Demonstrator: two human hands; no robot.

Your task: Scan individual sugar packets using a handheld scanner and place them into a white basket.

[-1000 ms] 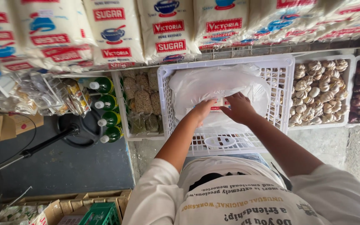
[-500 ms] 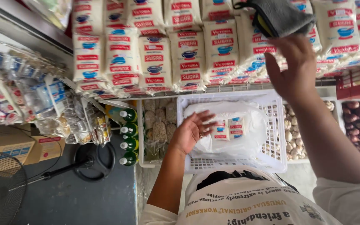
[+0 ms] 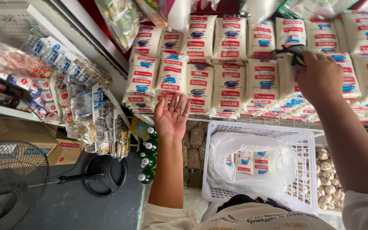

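Observation:
My left hand (image 3: 171,117) is raised palm up with fingers apart and holds nothing, just below the stacked white sugar packs (image 3: 201,81) on the shelf. My right hand (image 3: 320,76) is higher, to the right, closed on a dark cloth-like item (image 3: 294,54) pressed against the packs. Below both hands stands a white plastic crate (image 3: 303,140) holding a clear plastic bag (image 3: 252,164) with a few small white packs inside.
Green bottles (image 3: 148,159) stand left of the crate. Garlic bulbs (image 3: 326,187) lie in a bin to the right. Hanging sachet strips (image 3: 86,110) and cardboard boxes (image 3: 43,142) fill the left. A floor fan (image 3: 9,183) stands at bottom left.
My view tilted up toward the shelf. Both hands left the bag in the crate; the right rose to the packs with the dark item, the left lifted palm up.

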